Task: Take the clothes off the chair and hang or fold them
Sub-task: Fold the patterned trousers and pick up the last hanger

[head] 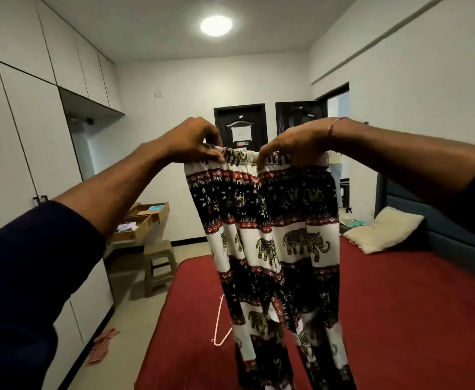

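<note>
I've got the black-and-white elephant-print fabric trousers [270, 240] held up above the red-covered bed [399, 319], legs hanging down toward it. Left hand [194, 142] and right hand [295, 146] each pinch the elastic waistband. Pink wire hanger [220, 325] lies on the bed, just left of the trousers.

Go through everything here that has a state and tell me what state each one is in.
Elephant-print trousers: held up by the waistband, hanging over the bed.
Left hand: pinching the waistband.
Right hand: pinching the waistband.
Pink plastic hanger: lying bare on the red bedsheet.
Round ceiling light: on.
Wooden desk drawers: pulled open.
Black door on the right: open.
</note>
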A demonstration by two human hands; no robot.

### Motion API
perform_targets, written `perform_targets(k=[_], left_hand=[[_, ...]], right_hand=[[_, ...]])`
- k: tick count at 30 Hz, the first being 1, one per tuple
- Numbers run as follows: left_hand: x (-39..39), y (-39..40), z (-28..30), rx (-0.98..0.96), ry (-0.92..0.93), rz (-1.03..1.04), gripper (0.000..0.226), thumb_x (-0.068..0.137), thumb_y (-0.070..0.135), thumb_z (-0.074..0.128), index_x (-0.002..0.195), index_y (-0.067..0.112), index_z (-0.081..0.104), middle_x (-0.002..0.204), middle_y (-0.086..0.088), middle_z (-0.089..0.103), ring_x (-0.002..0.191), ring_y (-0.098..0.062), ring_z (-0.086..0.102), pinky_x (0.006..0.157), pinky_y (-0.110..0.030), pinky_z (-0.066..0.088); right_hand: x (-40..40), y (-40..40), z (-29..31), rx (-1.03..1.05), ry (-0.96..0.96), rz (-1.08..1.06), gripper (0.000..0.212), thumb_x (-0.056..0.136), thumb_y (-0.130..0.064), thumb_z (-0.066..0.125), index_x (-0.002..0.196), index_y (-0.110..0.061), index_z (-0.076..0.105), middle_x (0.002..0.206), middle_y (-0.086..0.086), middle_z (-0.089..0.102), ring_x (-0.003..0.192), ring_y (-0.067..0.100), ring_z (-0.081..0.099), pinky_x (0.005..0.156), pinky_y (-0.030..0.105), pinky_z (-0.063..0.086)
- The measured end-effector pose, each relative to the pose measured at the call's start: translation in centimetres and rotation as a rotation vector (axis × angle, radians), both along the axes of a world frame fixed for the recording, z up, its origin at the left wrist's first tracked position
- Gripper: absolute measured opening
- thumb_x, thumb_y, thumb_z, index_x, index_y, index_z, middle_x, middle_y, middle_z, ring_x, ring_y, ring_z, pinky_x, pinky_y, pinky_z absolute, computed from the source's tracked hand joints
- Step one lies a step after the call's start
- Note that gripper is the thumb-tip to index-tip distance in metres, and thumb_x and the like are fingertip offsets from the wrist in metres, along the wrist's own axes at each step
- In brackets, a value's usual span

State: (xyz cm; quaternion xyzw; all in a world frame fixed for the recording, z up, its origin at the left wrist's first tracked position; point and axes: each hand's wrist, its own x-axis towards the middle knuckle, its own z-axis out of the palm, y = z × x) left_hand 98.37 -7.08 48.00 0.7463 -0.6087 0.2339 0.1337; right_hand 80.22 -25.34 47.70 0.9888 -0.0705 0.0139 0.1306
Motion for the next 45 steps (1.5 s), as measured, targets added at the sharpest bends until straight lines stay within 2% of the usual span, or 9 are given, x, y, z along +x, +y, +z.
perform_targets(k=[5,9,14,21,24,27,36,41,45], left_hand=[[-0.2,-0.6,-0.4,-0.053,-0.039,-0.003,0.029,0.080,0.029,0.080,0.099,0.008,0.074,0.094,-0.004,0.070,0.084,-0.018,0.063,0.064,-0.023,0.048],[-0.3,-0.9,-0.4,-0.080,-0.034,-0.006,0.028,0.081,0.024,0.079,0.102,0.006,0.074,0.101,-0.009,0.072,0.086,-0.017,0.062,0.067,-0.026,0.047],[-0.4,-0.5,-0.1,-0.106,-0.029,-0.016,0.030,0.081,0.025,0.077,0.103,0.006,0.074,0.102,-0.009,0.072,0.085,-0.015,0.061,0.066,-0.024,0.046],[-1.2,-0.6,-1.1,-0.062,-0.073,-0.025,0.030,0.091,0.025,0.071,0.113,0.007,0.060,0.102,-0.001,0.060,0.090,-0.020,0.056,0.064,-0.027,0.042],[-1.0,-0.5,-2.2,-0.108,-0.093,-0.035,0.029,0.095,0.020,0.066,0.117,0.009,0.050,0.098,0.004,0.053,0.084,-0.020,0.052,0.061,-0.026,0.036],[0.2,0.0,-2.5,-0.088,-0.101,0.015,0.024,0.094,0.011,0.064,0.115,0.014,0.051,0.099,0.005,0.053,0.087,-0.022,0.054,0.068,-0.027,0.035],[0.8,0.7,-2.5,-0.083,-0.090,0.024,0.026,0.090,0.007,0.069,0.111,0.023,0.069,0.114,0.000,0.071,0.103,-0.022,0.064,0.085,-0.038,0.052],[0.0,0.2,-2.7,-0.047,0.034,-0.068,0.023,0.089,0.005,0.070,0.105,0.019,0.077,0.106,0.004,0.074,0.093,-0.006,0.065,0.078,-0.016,0.050],[-1.7,-0.7,-2.9,0.007,0.163,-0.135,0.016,0.089,0.008,0.071,0.103,0.012,0.078,0.096,0.000,0.075,0.080,-0.004,0.067,0.065,-0.012,0.053]], right_hand=[[-0.3,0.0,0.1,0.113,-0.003,-0.003,0.056,0.086,-0.022,0.076,0.134,-0.042,0.055,0.117,-0.008,0.059,0.089,0.011,0.062,0.065,0.027,0.058],[-0.1,0.0,0.0,0.173,-0.149,0.042,0.050,0.085,-0.061,0.051,0.121,-0.031,0.070,0.103,-0.001,0.068,0.067,0.011,0.056,0.059,0.025,0.046],[0.8,-0.2,0.6,0.112,-0.148,-0.031,0.032,0.101,-0.016,0.055,0.129,-0.028,0.065,0.105,-0.006,0.066,0.070,0.009,0.059,0.054,0.015,0.050],[2.3,-0.5,2.4,0.330,-0.192,-0.279,0.067,0.091,-0.024,0.070,0.151,-0.024,0.041,0.089,0.002,0.064,0.047,0.004,0.054,0.037,0.018,0.042],[2.0,-0.8,2.0,0.380,-0.161,-0.151,0.068,0.087,-0.017,0.076,0.144,-0.038,0.046,0.130,-0.003,0.054,0.066,0.017,0.060,0.052,0.030,0.051],[1.4,-0.1,0.8,0.532,-0.125,0.094,0.052,0.088,0.008,0.064,0.126,-0.026,0.051,0.123,0.004,0.058,0.100,0.033,0.065,0.078,0.043,0.059],[2.3,1.3,0.9,0.293,-0.020,-0.055,0.046,0.095,-0.003,0.059,0.120,-0.041,0.067,0.114,0.004,0.071,0.072,0.019,0.060,0.052,0.027,0.045],[3.3,2.3,1.1,0.365,-0.156,-0.205,0.021,0.099,-0.009,0.057,0.113,-0.007,0.072,0.082,-0.002,0.065,0.034,0.000,0.050,0.035,0.014,0.039],[4.5,2.6,0.5,0.576,-0.257,-0.264,0.013,0.096,-0.006,0.060,0.084,-0.006,0.066,0.064,-0.001,0.069,0.042,0.003,0.058,0.039,0.015,0.044]])
